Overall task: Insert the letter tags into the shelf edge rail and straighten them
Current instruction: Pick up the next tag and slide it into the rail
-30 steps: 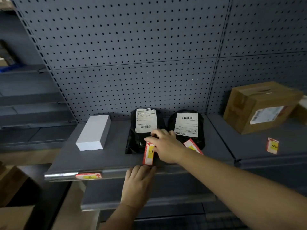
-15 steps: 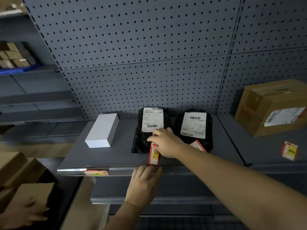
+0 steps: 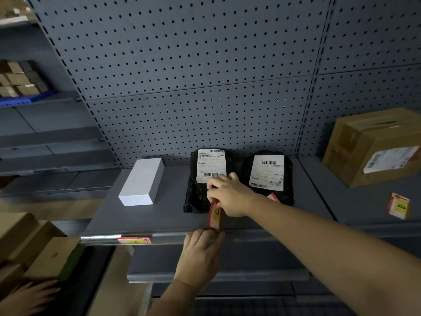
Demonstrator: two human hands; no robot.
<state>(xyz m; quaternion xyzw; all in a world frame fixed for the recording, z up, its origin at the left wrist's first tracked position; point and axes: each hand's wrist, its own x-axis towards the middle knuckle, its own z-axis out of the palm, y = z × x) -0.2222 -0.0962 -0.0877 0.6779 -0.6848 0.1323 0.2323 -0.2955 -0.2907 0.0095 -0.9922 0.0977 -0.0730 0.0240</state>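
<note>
My right hand (image 3: 230, 195) pinches the top of a red-and-yellow letter tag (image 3: 214, 216), which stands upright with its lower edge at the shelf edge rail (image 3: 250, 237). Just below it, my left hand (image 3: 199, 254) rests against the rail front, fingertips touching the rail under the tag. Another tag (image 3: 134, 240) sits in the rail further left, lying level. A third tag (image 3: 272, 197) peeks out behind my right wrist on the shelf. A tag marked D (image 3: 398, 205) lies on the neighbouring shelf at right.
A white box (image 3: 142, 182) and two black parcel bags (image 3: 205, 179) (image 3: 267, 174) with labels lie on the grey shelf (image 3: 148, 217). A cardboard box (image 3: 373, 144) stands at right. Cartons (image 3: 29, 247) and another person's hand (image 3: 29, 297) are at lower left.
The view has shifted slightly; both hands stay at the rail. My right hand has tilted the tag more upright over the rail edge. Another person's hand has appeared at lower left.
</note>
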